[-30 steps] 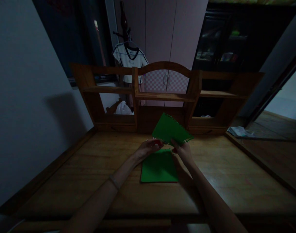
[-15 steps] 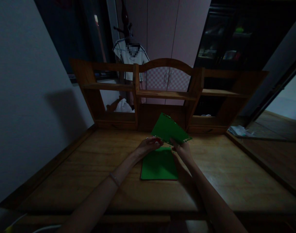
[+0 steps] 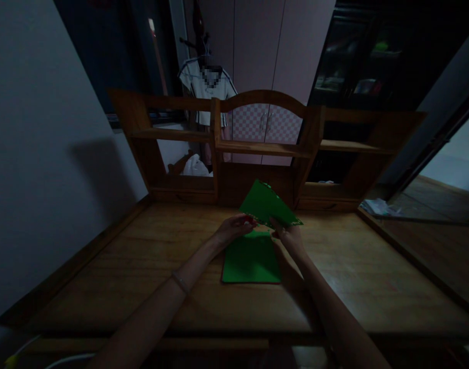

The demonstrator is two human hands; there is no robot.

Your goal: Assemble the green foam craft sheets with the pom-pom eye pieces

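My right hand (image 3: 291, 240) pinches the slanting green sheet (image 3: 270, 204); my left hand (image 3: 231, 229) — gripping a red object (image 3: 250, 220) — sits by its near-left edge.

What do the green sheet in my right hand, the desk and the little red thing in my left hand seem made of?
Green sheet: card or perhaps felt, matte, judging by its even colour and flat, stiff look. Desk: wood or wood-look surface, faintly glossy, with streaky grain. Red thing: too small and dim to tell.
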